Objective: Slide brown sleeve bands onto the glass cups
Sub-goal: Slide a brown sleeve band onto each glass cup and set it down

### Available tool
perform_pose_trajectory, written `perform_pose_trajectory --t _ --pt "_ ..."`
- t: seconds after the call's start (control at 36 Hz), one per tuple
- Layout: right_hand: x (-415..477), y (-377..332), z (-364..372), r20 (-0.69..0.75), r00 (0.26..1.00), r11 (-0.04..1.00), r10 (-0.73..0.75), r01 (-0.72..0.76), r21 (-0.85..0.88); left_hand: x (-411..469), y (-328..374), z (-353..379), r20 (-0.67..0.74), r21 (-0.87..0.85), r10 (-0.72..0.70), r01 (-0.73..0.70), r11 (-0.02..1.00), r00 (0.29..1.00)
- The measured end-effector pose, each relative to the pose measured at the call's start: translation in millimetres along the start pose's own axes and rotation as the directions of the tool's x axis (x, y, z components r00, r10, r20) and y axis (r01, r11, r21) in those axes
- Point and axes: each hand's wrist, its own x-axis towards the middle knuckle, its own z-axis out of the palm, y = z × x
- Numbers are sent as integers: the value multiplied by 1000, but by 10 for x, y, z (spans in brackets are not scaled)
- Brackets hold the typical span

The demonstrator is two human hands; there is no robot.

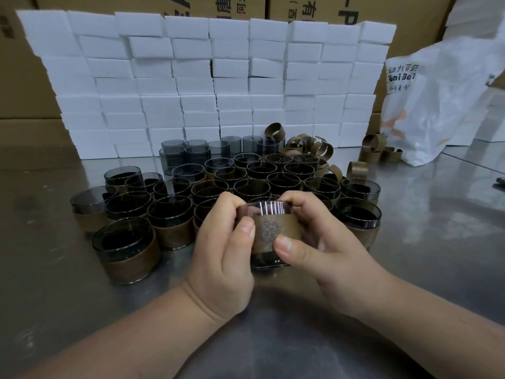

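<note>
Held cup: a short, round cup (269,209) of smoky dark glass sits between both hands, low over the table; I cannot tell whether its base touches the surface.
Sleeve band: a brown band (270,232) with a leathery, grained look and a faint round emblem wraps the held cup's middle, leaving the glossy rim above and a strip of glass below it bare.
Left hand: the left hand (221,250) grips the held cup's left side, fingers curled over the rim and thumb pressed on the band.
Right hand: the right hand (322,247) grips the held cup's right side the same way, thumb tip on the band's lower edge.
Table: a dull, scuffed metal table (54,283) lies under the held cup.
Banded cups: a crowd of matching banded cups (169,225) stands just behind and to the left and right of the held cup.
Bare cups: plain grey cups (196,154) stand further behind the held cup, some stacked.
Loose bands: curled open brown strips (308,146) lie behind and to the right of the held cup.
White boxes: a wall of small white boxes (213,77) rises well behind the held cup.
Bag: a crinkled white printed bag (437,99) stands far right of the held cup.
</note>
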Motion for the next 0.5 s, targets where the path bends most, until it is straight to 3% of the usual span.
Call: perform_pose_trajectory --t 0.25,0.5 --pt "22 -30 -36 10 999 985 -44 45 -164 -42 -24 50 -27 23 -3 4 1000 1000" --pt "23 -44 -43 -79 995 929 -55 22 -369 -34 -43 55 -41 87 6 -3 996 999"
